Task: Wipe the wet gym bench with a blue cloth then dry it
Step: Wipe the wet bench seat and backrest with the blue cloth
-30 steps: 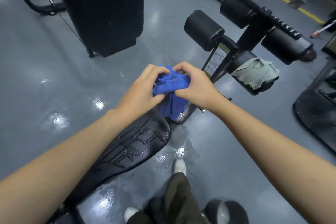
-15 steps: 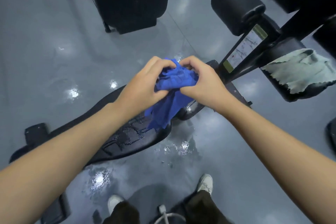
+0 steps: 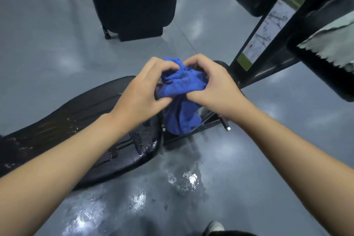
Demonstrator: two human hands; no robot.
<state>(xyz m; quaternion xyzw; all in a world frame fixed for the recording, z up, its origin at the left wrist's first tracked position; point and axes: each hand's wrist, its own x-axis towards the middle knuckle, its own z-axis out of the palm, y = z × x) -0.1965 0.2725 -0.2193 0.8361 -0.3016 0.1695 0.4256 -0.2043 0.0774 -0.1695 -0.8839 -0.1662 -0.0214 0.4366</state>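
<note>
Cloth first: the blue cloth is bunched up in the air above the gap between the bench pads, its loose tail hanging down toward the frame. The left hand and the right hand both have fingers curled and clamped on it, thumbs pinching the lower fold, knuckles nearly meeting over the top. It looks like a gathering or wringing grip, though which one is hard to call.

And the gym bench below the left forearm? Plainly wet: beads and streaks of water sit across the black pad, thickest near its rounded near end. Water also shines on the grey floor just beside that end.

So the judgement is early days. No dry patch shows on the pad, so the wiping appears barely begun, and the drying pass is all to come. A pale green cloth is draped over a black pad of the machine at far right, well apart from the hands, a likely candidate for drying.
</note>
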